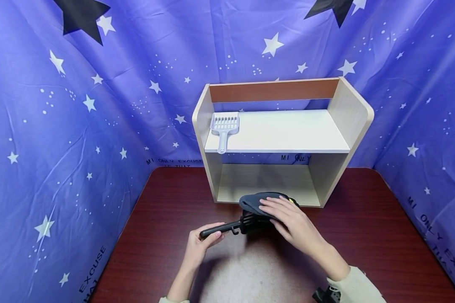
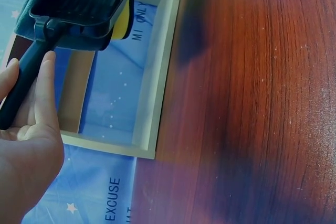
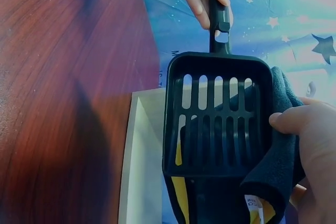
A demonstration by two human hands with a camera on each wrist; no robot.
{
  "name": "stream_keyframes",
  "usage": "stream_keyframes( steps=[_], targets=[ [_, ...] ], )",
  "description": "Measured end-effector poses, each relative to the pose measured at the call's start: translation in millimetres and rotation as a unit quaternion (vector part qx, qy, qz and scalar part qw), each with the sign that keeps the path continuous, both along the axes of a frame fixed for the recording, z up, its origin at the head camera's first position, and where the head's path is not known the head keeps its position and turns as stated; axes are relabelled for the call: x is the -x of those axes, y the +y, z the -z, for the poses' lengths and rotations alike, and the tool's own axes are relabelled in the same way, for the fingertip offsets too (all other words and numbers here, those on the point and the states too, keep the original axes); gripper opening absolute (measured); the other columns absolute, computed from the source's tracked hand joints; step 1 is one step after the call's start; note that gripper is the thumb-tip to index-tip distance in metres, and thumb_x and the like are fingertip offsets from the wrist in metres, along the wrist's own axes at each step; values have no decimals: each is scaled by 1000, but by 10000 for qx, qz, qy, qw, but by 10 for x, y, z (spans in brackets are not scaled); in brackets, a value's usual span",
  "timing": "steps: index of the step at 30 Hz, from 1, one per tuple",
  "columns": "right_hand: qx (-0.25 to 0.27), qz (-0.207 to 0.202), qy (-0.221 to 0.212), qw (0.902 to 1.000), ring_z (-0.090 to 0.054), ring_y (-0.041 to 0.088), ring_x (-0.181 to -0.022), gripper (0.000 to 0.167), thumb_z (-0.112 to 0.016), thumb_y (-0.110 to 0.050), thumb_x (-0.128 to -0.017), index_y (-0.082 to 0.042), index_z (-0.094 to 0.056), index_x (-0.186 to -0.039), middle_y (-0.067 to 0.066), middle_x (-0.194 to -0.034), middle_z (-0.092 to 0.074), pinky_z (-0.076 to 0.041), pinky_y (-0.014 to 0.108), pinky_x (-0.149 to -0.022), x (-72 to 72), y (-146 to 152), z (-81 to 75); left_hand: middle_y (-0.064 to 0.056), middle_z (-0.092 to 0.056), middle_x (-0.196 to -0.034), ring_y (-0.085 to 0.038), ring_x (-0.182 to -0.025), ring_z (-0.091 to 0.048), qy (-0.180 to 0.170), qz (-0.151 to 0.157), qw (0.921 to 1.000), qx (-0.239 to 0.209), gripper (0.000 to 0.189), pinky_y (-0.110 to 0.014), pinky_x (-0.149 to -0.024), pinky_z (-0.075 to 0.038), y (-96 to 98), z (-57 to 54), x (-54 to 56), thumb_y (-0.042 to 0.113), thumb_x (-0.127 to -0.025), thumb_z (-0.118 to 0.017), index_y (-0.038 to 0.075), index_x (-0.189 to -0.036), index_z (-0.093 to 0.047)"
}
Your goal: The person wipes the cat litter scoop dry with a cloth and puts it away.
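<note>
In the head view, my left hand (image 1: pixel 202 244) grips the handle of a black slotted litter scoop (image 1: pixel 220 229) with thumb and fingers. The scoop is held above the table, its slotted pan seen face-on in the right wrist view (image 3: pixel 220 62). My right hand (image 1: pixel 297 225) holds a dark grey-blue cloth (image 1: pixel 252 203) against the scoop's pan. In the right wrist view the cloth (image 3: pixel 283 153) folds over the pan's side edge, the thumb on it. Yellow parts and a white label show on the cloth there; its full shape is hidden.
A two-level wooden shelf unit (image 1: pixel 277 145) stands at the back of the dark red table (image 1: pixel 167 219), just behind the hands. A pale litter scoop (image 1: pixel 222 142) lies on its upper shelf, at the left. Blue star-patterned curtains (image 1: pixel 136 105) surround the table.
</note>
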State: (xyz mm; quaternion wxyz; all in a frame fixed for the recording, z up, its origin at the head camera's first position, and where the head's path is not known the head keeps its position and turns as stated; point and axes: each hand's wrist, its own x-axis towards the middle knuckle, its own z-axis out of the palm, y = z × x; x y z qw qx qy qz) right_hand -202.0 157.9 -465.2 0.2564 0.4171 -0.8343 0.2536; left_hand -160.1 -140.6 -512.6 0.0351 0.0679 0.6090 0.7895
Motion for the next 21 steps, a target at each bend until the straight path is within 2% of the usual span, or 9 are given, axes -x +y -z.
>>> stream_keyframes(
  steps=[5,10,14,21],
  targets=[
    [109,161,-361,9992,-54,32,-131,51,-68,-4,-87,-12,-60,-137,7,-141,-61,-26,29,-126,-16,25,16,2,-77,-104,-13,-98,-73,-35,-25,10000,1,40,-28,-89,-59,-6,-6,-1,-4,-93,-63,-27,-123,-51],
    [289,361,-757,9961,-52,24,-135,51,-70,-4,-89,-16,-60,-137,4,-142,-60,-22,14,-123,-34,52,27,3,-77,-103,-12,-97,-73,-32,-46,10000,36,41,-27,-89,-60,-16,-7,-4,-3,-92,-63,-27,-123,-51],
    [480,430,-840,9944,-50,17,-137,52,-71,-2,-88,-16,-61,-136,4,-141,-61,-24,9,-120,-31,69,45,5,-77,-103,-13,-97,-73,-2,-47,10000,40,41,-28,-88,-60,-23,-3,-5,-3,-93,-63,-27,-123,-51],
    [809,491,-988,9906,-53,17,-133,54,-71,1,-87,-16,-60,-137,5,-139,-62,-26,6,-117,-21,98,92,5,-76,-104,-12,-99,-73,46,-51,10000,-28,42,-28,-89,-59,-29,2,-7,-3,-93,-63,-28,-123,-49]
  ],
)
